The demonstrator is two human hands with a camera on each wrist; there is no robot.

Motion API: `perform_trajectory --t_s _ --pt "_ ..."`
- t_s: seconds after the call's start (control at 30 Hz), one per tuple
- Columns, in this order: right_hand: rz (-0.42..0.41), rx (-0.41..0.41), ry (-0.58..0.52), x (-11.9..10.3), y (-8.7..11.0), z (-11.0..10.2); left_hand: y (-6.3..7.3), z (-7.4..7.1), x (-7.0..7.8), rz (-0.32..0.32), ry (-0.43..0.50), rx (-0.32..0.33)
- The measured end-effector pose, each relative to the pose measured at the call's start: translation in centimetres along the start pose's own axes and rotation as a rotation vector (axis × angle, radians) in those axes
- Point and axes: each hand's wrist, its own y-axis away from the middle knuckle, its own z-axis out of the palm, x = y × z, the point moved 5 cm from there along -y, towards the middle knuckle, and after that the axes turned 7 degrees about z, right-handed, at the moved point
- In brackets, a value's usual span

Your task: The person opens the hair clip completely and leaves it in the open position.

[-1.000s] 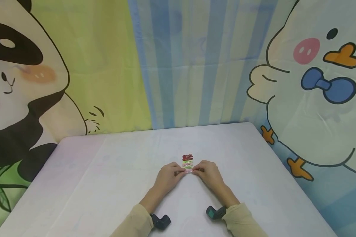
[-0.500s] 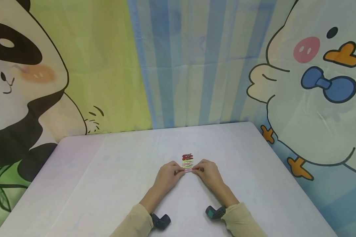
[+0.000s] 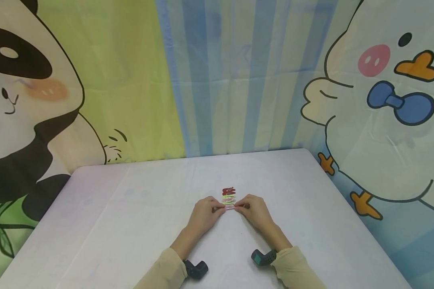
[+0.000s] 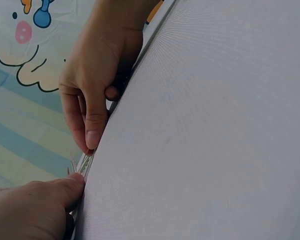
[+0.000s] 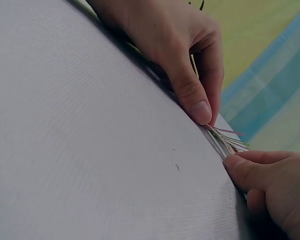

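In the head view, a short column of slender, shiny pieces [image 3: 229,199] lies flat on the table, red at the far end, then green and pink. At its near end is a thin pink strip [image 3: 230,208]. My left hand [image 3: 204,214] pinches the strip's left end between thumb and finger, and my right hand [image 3: 254,212] pinches its right end. From the side, in the right wrist view, thin curved strands [image 5: 224,139] show between the fingertips of both hands; their exact kind cannot be told.
The white table [image 3: 130,224] spreads around both hands, its far edge meeting a striped curtain [image 3: 238,80]. Dark wrist cameras, one on the left wrist [image 3: 196,270] and one on the right wrist [image 3: 263,258], sit just above the tabletop near the sleeves.
The pink strip between the fingertips looks narrower than a second ago, as if tilted. Both hands stay almost in place, and the column of pieces has not moved.
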Motion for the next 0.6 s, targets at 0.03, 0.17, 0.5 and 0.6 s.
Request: perform_trajectory --t_s 0.03,0.17,0.5,0.6 --pt "0.004 -0.004 -0.001 -0.01 -0.01 -0.04 -0.02 -0.02 0.01 -0.002 0.006 0.003" --pt "0.02 -0.011 -0.002 -0.1 0.02 -0.23 -0.14 -0.05 0.06 -0.008 0.016 0.009" --pt "0.074 -0.026 -0.011 -0.06 0.13 -0.5 -0.31 -0.07 0.19 -0.021 0.02 0.012" --pt "0.098 -0.042 -0.024 0.16 0.18 -0.22 -0.13 -0.06 0.07 -0.025 0.03 0.013"
